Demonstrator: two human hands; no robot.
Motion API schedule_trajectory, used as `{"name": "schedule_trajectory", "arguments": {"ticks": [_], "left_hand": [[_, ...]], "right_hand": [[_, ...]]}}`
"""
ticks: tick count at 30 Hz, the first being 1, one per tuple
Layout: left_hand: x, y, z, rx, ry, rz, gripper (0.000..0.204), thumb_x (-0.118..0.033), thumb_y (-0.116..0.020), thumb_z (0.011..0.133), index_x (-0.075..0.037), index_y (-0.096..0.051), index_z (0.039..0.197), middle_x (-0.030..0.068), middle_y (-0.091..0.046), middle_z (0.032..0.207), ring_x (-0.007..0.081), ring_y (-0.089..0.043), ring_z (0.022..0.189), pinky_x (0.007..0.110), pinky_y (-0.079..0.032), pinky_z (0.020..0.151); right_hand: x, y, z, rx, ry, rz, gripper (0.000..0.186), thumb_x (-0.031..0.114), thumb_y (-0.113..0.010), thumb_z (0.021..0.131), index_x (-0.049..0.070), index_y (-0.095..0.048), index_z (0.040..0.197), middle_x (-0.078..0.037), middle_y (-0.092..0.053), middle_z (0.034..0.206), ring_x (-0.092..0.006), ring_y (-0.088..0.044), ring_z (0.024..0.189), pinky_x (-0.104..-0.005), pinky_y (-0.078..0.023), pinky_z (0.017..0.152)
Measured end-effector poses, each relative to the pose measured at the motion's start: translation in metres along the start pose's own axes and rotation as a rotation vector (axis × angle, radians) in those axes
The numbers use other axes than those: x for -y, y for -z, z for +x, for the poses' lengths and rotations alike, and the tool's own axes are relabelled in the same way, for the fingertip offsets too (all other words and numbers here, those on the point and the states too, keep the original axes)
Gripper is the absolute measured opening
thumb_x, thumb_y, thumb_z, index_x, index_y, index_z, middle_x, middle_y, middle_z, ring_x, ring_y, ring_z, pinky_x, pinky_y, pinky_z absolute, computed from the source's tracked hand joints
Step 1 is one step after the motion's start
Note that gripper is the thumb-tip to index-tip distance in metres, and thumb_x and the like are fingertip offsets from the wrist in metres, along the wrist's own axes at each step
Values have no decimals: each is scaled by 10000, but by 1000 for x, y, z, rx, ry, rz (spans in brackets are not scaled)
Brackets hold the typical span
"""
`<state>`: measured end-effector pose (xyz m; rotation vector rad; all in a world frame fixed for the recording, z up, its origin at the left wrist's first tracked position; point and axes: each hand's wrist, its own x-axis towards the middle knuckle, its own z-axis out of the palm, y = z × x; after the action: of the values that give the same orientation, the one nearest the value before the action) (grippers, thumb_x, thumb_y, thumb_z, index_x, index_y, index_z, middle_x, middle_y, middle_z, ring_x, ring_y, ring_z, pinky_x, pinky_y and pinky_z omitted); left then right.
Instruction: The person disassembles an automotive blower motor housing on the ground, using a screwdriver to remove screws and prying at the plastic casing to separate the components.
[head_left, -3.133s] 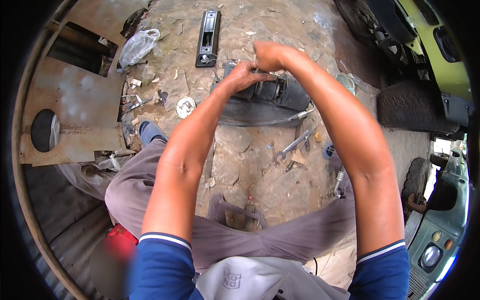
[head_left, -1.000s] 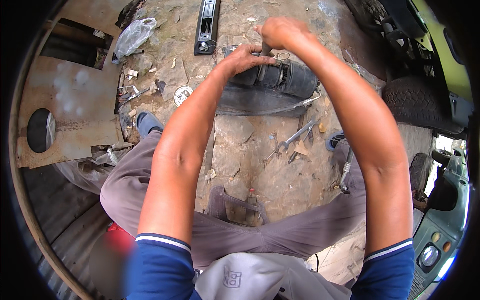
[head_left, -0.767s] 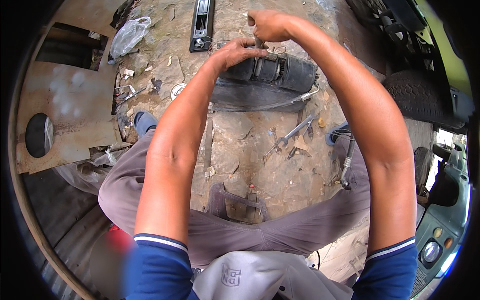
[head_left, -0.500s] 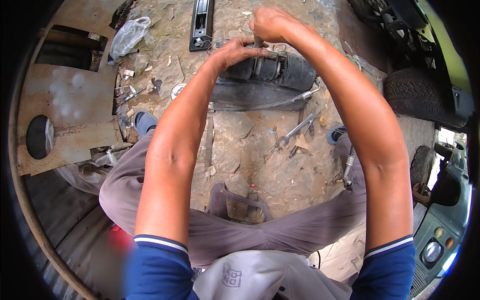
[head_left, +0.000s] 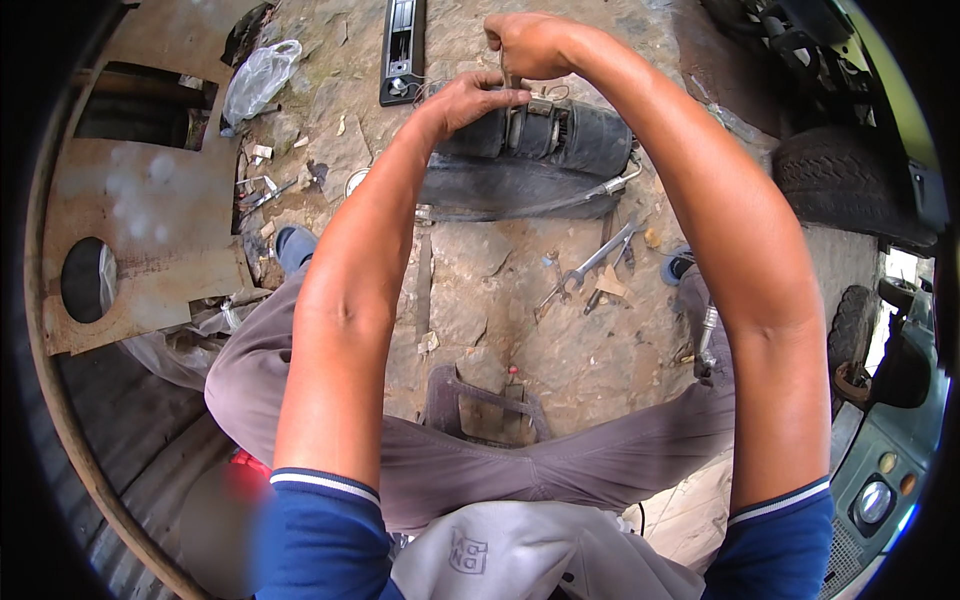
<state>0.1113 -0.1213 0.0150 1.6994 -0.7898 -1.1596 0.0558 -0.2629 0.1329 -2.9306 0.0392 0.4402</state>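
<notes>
A black blower unit (head_left: 590,140) with rounded drum sections lies on the stony ground in front of me. My left hand (head_left: 468,102) is closed over its far left part, the thumb stretched to the right along the top. Just above that thumb, my right hand (head_left: 535,46) is closed around a slim upright tool (head_left: 510,80). Only a short length of the tool shows below the fist, so I cannot tell its kind. A small metal piece with a thin wire (head_left: 541,104) sits on top of the unit beside the left thumb. A metal pipe (head_left: 612,186) runs along the near side.
Wrenches (head_left: 598,258) and small tools lie between the unit and my legs. A long black panel (head_left: 402,50) and a clear plastic bag (head_left: 262,80) are at the far left. A rusty metal sheet (head_left: 150,200) stands left; a tyre (head_left: 850,185) stands right.
My right fist has shifted slightly left and turned over the tool. My left hand keeps nearly the same place on the unit. The whole view has shifted a little.
</notes>
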Motion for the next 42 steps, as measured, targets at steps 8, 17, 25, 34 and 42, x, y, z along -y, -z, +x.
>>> {"name": "schedule_trajectory", "arguments": {"ticks": [8,17,25,34,42], "left_hand": [[-12,-5,-9,-58,43,133,644,-552,-790,806,-100,-712,1259,116,-682,1269,204,-555,1259,351,-362,1108],[-8,-4,-11,-77,49,115,641,-539,-811,793,-79,-719,1231,108,-690,1229,202,-572,1231,366,-371,1101],[-2,-2,-1,-38,-28,15,658,-566,-837,747,-129,-733,1228,133,-710,1202,254,-614,1196,391,-416,1066],[-17,-3,-12,-56,30,74,673,-545,-824,778,-28,-717,1195,119,-699,1202,214,-587,1198,372,-385,1090],[3,-1,2,-41,-38,60,658,-545,-839,759,-135,-721,1260,158,-703,1239,270,-600,1241,396,-410,1081]], "right_hand": [[10,-6,-14,-76,-295,81,523,397,-543,997,-19,-577,1311,-278,-676,1204,-457,-649,1123,-522,-538,914],[36,35,-13,96,-343,67,330,176,-685,831,20,-752,1114,-202,-742,1078,-374,-708,1040,-518,-556,886],[12,-7,-3,-99,-164,92,285,126,-626,836,-34,-753,1034,-247,-728,1077,-387,-715,1015,-487,-562,875],[28,11,-17,-45,-356,69,357,261,-578,955,22,-702,1188,-205,-709,1185,-392,-670,1121,-472,-531,956],[7,-3,-13,-24,-152,75,507,413,-590,981,-16,-555,1249,-284,-689,1131,-430,-657,1115,-492,-532,927]]}}
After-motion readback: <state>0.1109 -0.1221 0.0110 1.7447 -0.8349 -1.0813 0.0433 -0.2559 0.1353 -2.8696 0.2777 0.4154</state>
